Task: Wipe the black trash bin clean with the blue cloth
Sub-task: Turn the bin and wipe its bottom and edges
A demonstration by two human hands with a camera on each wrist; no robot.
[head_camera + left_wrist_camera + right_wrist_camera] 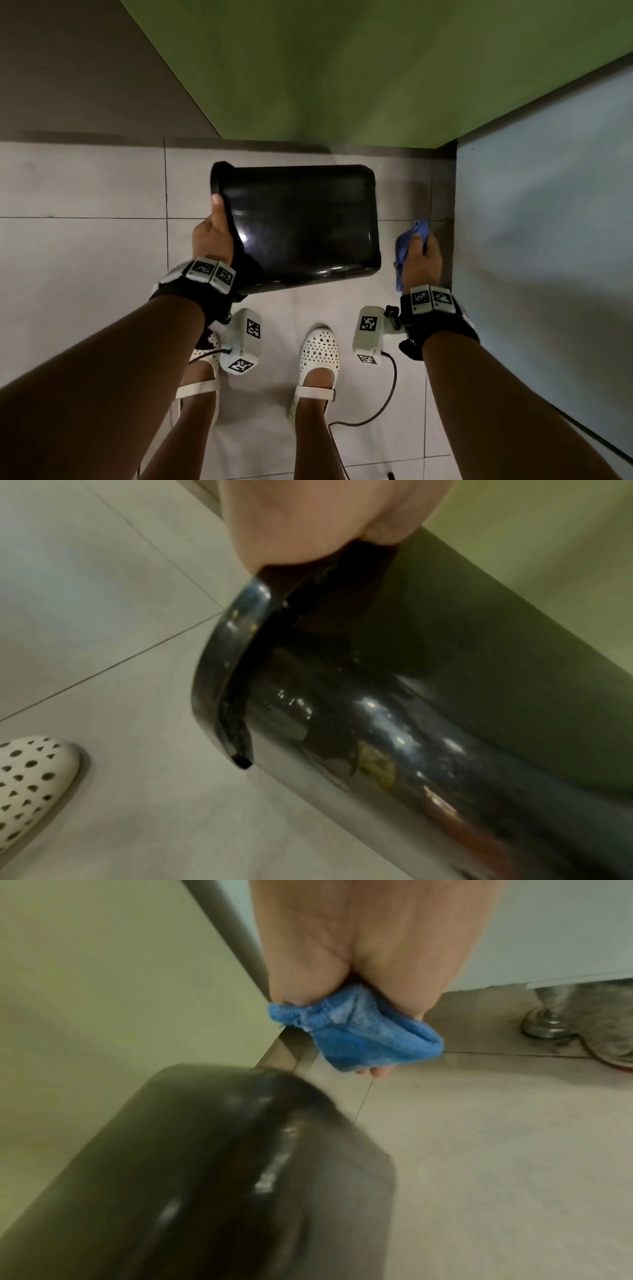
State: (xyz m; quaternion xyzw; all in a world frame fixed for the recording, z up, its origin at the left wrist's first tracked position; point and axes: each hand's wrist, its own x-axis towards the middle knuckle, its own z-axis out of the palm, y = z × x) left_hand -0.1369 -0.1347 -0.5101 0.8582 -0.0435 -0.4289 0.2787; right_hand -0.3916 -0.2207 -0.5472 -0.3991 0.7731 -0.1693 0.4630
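A glossy black trash bin (pixel 301 226) is held on its side above the tiled floor, its rim to the left and its base to the right. My left hand (pixel 214 236) grips the rim, thumb lying along the bin's side. Up close, the left wrist view has the rim (pixel 222 669) and the shiny wall (pixel 394 710) below my palm (pixel 308 520). My right hand (pixel 423 253) holds a bunched blue cloth (pixel 406 246) just right of the bin's base, apart from it. In the right wrist view the cloth (pixel 359 1037) is crumpled in my fingers above the bin's base end (pixel 240 1164).
A green wall (pixel 342 68) stands behind the bin and a pale blue panel (pixel 548 222) close on the right. My feet in white perforated shoes (pixel 320 353) stand on the tiles below the bin. A metal foot (pixel 548 1023) stands under the panel.
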